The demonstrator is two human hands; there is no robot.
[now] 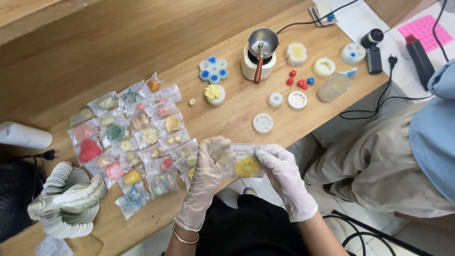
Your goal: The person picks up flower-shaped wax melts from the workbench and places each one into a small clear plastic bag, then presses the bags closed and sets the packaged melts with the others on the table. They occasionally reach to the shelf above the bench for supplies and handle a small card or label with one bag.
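Both my hands wear thin white gloves and hold one small clear plastic bag with a yellow flower-shaped piece inside, just off the wooden table's near edge. My left hand pinches the bag's left end. Gripping its right end and top edge is my right hand. To the left of my left hand, several similar small bags with coloured shaped pieces lie in rows on the table.
A small melting pot with a wooden-handled ladle stands at the back, with white moulds, a yellow flower on a mould, red and blue beads and a plastic cup around it. A stack of white discs sits at left. Another person sits at right.
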